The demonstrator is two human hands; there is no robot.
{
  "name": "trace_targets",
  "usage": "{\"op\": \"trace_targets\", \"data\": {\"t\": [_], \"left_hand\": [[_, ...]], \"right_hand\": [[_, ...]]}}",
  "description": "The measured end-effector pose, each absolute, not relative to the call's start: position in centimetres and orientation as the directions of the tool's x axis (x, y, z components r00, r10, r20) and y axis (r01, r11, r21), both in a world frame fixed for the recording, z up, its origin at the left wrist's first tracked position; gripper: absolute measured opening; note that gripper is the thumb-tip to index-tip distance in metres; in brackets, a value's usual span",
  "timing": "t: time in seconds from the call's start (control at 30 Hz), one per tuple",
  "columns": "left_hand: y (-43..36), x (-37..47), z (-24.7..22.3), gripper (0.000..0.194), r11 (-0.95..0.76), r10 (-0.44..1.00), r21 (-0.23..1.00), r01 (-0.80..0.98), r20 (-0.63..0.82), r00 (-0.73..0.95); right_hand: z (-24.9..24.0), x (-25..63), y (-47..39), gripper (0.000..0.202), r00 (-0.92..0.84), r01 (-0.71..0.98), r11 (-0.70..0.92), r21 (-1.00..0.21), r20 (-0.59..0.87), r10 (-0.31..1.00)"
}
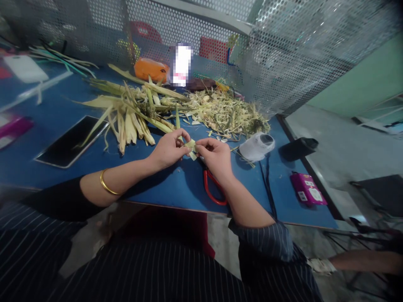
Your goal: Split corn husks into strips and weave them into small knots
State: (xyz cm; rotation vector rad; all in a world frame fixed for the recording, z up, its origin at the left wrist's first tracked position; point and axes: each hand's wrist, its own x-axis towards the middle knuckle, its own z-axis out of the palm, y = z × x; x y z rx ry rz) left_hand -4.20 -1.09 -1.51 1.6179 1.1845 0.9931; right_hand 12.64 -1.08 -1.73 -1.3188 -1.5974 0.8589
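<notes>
A small piece of pale green husk (pixel 192 147) is pinched between both my hands above the blue table. My left hand (pixel 170 149) grips its left side with thumb and fingers. From the right, my right hand (pixel 216 157) pinches the other side. Red-handled scissors (pixel 209 191) lie under my right hand, their blades mostly hidden. Behind my left hand is a bundle of dried husks (pixel 130 121). A heap of shredded husk pieces (pixel 226 113) lies beyond my right hand. To its right sits a roll of white thread (pixel 256 147).
A dark tablet (pixel 74 140) lies at the left of the blue table (pixel 176 193). Right of the thread are a black roll (pixel 297 149) and a purple packet (pixel 307 188). An orange bag (pixel 151 69) rests by the perforated metal screen (pixel 277 54). A person's arm (pixel 365 261) shows lower right.
</notes>
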Motion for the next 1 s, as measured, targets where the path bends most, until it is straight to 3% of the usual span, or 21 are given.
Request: {"op": "trace_targets", "data": {"t": [0.27,0.43,0.7,0.83,1.0], "left_hand": [[-1.1,-4.33,-1.45,0.025,-0.178,0.958,0.923,0.342,0.083,0.275],[-0.95,-4.27,-1.49,0.029,-0.128,0.957,0.956,0.264,0.049,0.286],[-0.85,-4.05,-1.69,0.021,-0.052,0.97,0.969,0.241,-0.008,0.243],[-0.96,-3.96,-1.55,0.022,-0.021,0.965,0.972,0.236,-0.042,0.257],[-0.83,-4.14,-1.65,0.024,-0.081,0.954,0.959,0.27,-0.004,0.3]], "right_hand": [[-2.01,12.46,-0.96,0.018,-0.08,0.258,0.211,-0.943,0.197,0.977],[-1.93,12.51,-1.1,0.007,-0.053,0.282,0.233,-0.931,0.227,0.972],[-1.71,12.4,-0.87,0.01,-0.078,0.131,0.128,-0.983,0.119,0.99],[-2.22,12.54,-0.77,0.014,-0.078,0.265,0.202,-0.943,0.188,0.979],[-2.13,12.75,-1.12,0.018,-0.151,0.527,0.347,-0.776,0.317,0.936]]}}
